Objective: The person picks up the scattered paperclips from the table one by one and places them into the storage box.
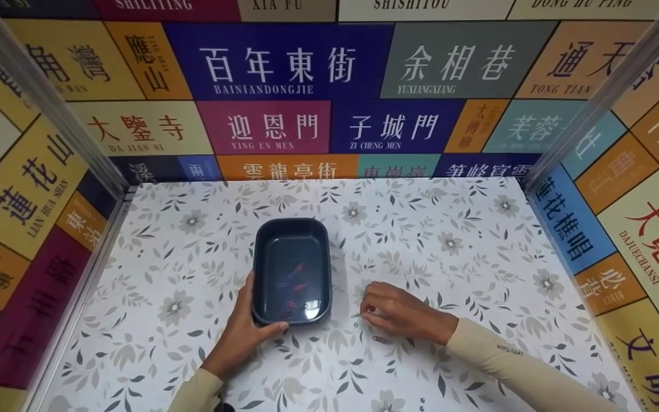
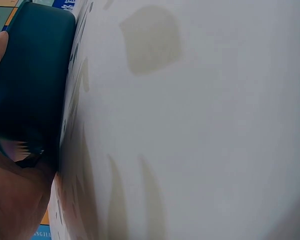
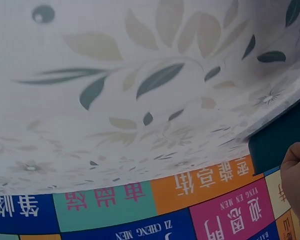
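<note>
A dark blue rectangular dish (image 1: 290,249) stands on the patterned table, with several thin, mostly reddish pieces like paper clips (image 1: 299,286) on its floor. My left hand (image 1: 249,315) grips its near left corner, thumb along the near side and fingers along the left side. The left wrist view shows the dish's outer wall (image 2: 35,75) close to that hand. To the right of the dish, my right hand (image 1: 398,312) is low over the table with curled fingers; its fingertips are hidden. A red paper clip (image 1: 380,339) lies just below it, and small pale bits (image 1: 356,316) lie beside its fingers.
White cloth with a grey leaf and flower print (image 1: 449,243) covers the table. Panels of coloured sign blocks (image 1: 272,129) close off the back and both sides. Metal posts (image 1: 592,94) rise at the back corners.
</note>
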{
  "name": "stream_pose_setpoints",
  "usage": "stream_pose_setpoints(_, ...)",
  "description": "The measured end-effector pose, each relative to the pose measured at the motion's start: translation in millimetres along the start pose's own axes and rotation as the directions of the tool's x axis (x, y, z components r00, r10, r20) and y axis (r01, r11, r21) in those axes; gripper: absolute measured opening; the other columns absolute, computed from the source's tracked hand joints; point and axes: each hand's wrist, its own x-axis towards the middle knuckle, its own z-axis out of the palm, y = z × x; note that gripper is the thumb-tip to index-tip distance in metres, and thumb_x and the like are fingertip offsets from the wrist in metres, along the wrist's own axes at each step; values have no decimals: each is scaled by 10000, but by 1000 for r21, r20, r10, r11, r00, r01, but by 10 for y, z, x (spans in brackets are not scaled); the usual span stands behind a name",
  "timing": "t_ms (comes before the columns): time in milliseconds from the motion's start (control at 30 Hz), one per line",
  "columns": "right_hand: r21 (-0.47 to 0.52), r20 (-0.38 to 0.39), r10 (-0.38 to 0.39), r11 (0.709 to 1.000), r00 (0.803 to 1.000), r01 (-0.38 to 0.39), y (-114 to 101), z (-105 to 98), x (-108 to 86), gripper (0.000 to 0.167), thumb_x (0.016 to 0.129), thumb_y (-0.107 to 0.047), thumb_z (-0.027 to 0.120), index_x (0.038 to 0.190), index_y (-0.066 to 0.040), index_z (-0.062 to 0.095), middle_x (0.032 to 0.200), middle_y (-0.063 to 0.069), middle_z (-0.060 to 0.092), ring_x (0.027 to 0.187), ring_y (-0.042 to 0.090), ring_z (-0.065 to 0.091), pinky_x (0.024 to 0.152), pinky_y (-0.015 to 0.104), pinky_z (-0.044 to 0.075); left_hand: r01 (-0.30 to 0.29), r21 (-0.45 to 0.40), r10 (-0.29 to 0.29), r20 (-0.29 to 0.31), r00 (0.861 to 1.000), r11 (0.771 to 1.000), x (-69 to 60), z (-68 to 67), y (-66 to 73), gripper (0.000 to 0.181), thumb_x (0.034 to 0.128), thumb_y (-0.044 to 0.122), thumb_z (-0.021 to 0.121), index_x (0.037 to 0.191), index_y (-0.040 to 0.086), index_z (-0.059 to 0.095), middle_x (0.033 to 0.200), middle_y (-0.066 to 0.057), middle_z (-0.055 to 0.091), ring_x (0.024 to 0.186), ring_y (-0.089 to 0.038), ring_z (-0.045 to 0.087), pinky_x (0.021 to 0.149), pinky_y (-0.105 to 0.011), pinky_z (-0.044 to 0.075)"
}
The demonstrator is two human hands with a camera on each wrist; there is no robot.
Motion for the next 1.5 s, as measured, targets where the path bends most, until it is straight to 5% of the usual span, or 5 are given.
stream_pose_setpoints(833, -87, 110, -38, 995, 993, 47, 51, 28, 469, 72, 998, -60, 768, 974, -116, 730, 908, -9, 600, 839, 161, 588, 767, 322, 521, -16, -9, 16, -3, 1000, 1000, 9, -9, -10, 1365, 833, 351, 994, 1796, 236, 33, 1834, -81, 158, 1685, -312, 140, 1325, -589, 126)
stream_pose_setpoints(1500, -78, 116, -58, 995, 992, 68, 118, 63, 777, 102, 980, -25, 783, 1011, -92, 713, 1017, 27, 668, 937, 201, 636, 842, 367, 556, -21, -5, 21, -1, 1000, 1000, 3, -7, 13, 1382, 822, 424, 992, 1796, 244, 28, 1836, -72, 150, 1684, -298, 136, 1325, -575, 130)
